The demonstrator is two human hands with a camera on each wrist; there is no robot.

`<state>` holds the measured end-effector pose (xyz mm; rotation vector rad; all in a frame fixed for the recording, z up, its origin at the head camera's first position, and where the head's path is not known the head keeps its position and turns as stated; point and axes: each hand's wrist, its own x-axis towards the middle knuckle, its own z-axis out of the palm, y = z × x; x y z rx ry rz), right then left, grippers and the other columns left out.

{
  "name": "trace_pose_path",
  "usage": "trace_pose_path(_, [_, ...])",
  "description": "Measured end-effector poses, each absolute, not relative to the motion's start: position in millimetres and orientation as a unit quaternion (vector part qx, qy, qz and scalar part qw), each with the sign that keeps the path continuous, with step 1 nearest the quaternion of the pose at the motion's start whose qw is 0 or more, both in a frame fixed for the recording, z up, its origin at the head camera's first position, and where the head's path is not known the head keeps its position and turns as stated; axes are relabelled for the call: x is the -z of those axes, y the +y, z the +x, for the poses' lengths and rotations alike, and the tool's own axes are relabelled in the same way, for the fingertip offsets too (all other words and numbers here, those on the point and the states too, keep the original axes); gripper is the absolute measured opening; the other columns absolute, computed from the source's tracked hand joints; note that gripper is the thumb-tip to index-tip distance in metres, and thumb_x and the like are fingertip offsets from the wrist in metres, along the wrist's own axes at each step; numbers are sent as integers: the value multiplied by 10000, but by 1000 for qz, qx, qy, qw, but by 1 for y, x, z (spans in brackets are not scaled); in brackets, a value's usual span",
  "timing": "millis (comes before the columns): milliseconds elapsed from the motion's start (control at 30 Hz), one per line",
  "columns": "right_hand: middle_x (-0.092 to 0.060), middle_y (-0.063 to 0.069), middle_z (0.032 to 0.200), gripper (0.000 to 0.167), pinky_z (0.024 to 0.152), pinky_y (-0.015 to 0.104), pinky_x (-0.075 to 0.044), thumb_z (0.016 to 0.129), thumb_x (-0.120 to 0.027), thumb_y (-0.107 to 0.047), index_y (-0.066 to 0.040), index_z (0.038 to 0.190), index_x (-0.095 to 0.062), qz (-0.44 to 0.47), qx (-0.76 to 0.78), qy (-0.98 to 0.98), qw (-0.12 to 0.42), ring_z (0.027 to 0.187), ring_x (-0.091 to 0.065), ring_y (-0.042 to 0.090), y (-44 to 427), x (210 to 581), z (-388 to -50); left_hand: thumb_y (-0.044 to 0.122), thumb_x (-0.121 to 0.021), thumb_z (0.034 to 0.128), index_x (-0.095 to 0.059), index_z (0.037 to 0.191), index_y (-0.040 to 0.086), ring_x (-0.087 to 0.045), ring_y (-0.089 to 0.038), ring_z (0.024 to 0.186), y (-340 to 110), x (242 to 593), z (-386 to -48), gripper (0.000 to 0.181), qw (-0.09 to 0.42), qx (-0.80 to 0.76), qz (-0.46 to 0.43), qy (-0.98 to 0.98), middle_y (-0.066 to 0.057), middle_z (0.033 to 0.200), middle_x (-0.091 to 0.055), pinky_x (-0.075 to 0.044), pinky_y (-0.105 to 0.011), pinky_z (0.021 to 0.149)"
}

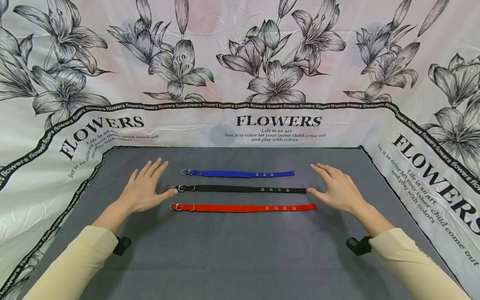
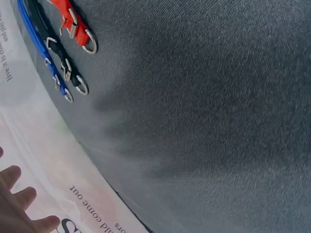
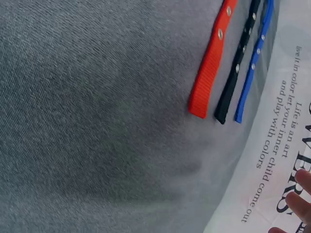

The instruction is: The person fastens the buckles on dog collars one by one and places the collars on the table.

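Three buckled collars lie flat in parallel rows on the grey cloth: a blue collar at the back, a black collar in the middle and a red collar in front. Their metal buckles and D-rings point left, their eyeleted ends right. My left hand is over the cloth beside the buckle ends, fingers spread and straight, holding nothing. Beyond the eyeleted ends is my right hand, likewise spread and holding nothing. Each thumb tip appears close to an end of the black collar; whether they touch it I cannot tell.
A white curtain with printed flowers and lettering stands behind the grey cloth and along both sides. Black wrist-worn pieces show at both cuffs. Shadows of the hands fall on the cloth.
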<state>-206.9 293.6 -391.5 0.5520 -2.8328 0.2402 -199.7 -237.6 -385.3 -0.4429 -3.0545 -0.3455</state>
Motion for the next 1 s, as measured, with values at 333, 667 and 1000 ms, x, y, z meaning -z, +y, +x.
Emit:
trace_pose_path(333, [-533, 159, 1210, 669, 750, 546, -432, 783, -700, -404, -123, 1341, -461, 216, -94, -965, 116, 1036, -519, 374, 285, 403, -204, 677, -535, 779, -234, 1463, 110, -207, -400, 1349, -233, 397, -198, 938, 32, 154, -150, -976, -146, 1504, -215, -188, -636, 999])
trace_pose_path(667, [-551, 131, 1159, 658, 719, 478, -476, 767, -722, -369, -134, 1331, -477, 232, -115, -962, 82, 972, -532, 305, 280, 410, -203, 576, -628, 777, -325, 1420, 98, -329, -410, 1263, -222, 410, -195, 856, 37, 187, -153, -970, -163, 1421, -339, -251, -644, 966])
trace_pose_path(1000, [-587, 95, 1033, 590, 657, 363, -450, 749, -757, -303, -109, 1262, -542, 262, -139, -952, 76, 874, -535, 239, 273, 422, -198, 522, -686, 752, -408, 1365, 109, -409, -364, 1195, -211, 421, -192, 790, 28, 201, -162, -966, -142, 1333, -428, -324, -570, 953])
